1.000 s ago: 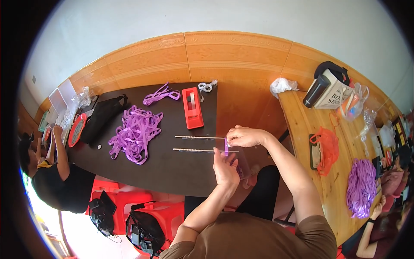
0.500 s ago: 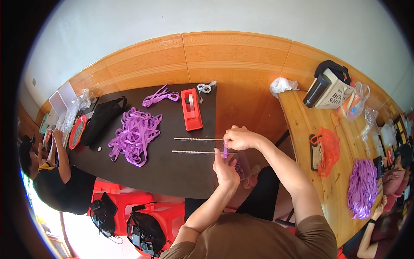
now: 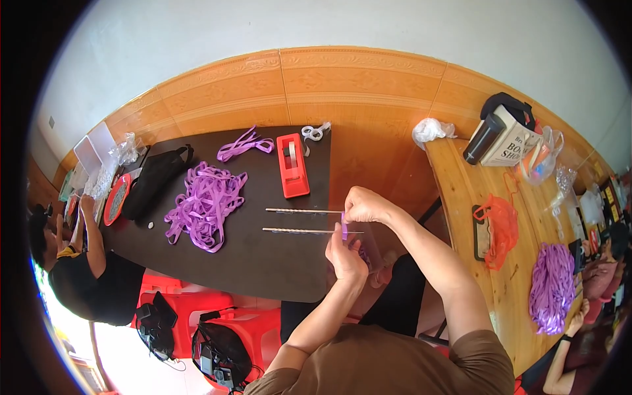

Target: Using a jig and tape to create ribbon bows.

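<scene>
Two thin, twisted metal rods, an upper rod (image 3: pixel 303 210) and a lower rod (image 3: pixel 296 230), stick out side by side past the dark table's right edge. A short stretch of purple ribbon (image 3: pixel 344 229) runs across their right ends. My right hand (image 3: pixel 370 207) is closed on the ribbon at the upper rod, fingertips bent down and partly hidden. Just below, my left hand (image 3: pixel 347 261) has its thumb and fingers pressed around the ribbon by the lower rod. Beneath the hands, a clear plastic box (image 3: pixel 374 253) with purple ribbon in it is partly covered.
On the dark table (image 3: pixel 276 263) lie a heap of purple ribbon (image 3: pixel 205 204), a smaller ribbon bundle (image 3: pixel 245 146), a red tape dispenser (image 3: pixel 293 168) and white-handled scissors (image 3: pixel 312 133). A wooden table (image 3: pixel 461 197) at right bears a red bag (image 3: pixel 501 230) and more ribbon (image 3: pixel 552 286). People sit at both sides.
My right hand has turned slightly, its fingers curling downward at the upper rod. The left thumb and fingers have closed in on the ribbon. The rods have stayed in place.
</scene>
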### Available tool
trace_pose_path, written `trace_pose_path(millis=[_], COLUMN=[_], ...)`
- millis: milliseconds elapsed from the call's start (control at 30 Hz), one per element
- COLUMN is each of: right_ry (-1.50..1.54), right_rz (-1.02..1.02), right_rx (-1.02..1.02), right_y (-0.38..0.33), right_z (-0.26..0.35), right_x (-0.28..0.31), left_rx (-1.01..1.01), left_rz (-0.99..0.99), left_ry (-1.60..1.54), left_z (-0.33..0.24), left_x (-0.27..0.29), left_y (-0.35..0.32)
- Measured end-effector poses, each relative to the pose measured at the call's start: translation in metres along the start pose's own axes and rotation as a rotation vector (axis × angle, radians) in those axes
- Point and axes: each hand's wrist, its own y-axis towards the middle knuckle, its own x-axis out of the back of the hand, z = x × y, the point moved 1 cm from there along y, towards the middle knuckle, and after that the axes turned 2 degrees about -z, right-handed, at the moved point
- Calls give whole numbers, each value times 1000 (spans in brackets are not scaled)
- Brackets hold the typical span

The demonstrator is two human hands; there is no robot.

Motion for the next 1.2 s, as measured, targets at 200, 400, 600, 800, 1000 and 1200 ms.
trace_pose_path(millis=[200, 400, 600, 800, 1000, 1200], right_ry=[39, 55, 42, -64, -247, 7], right_rz=[-42, -32, -47, -7, -261, -231], right_rx=[51, 82, 57, -36, -1, -101], right_y=[1, 1, -4, -12, -25, -28], right_z=[-2, -6, -2, 4, 13, -1], right_x=[-5, -5, -5, 0, -7, -7], left_rx=[-75, -247, -232, -128, -87, -80], left_rz=[-63, -90, -99, -181, -180, -171], left_ry=[9, 105, 90, 159, 152, 187], left_z=[8, 13, 11, 6, 1, 4], left_x=[1, -5, -12, -17, -21, -14], left_y=[7, 9, 9, 8, 3, 8])
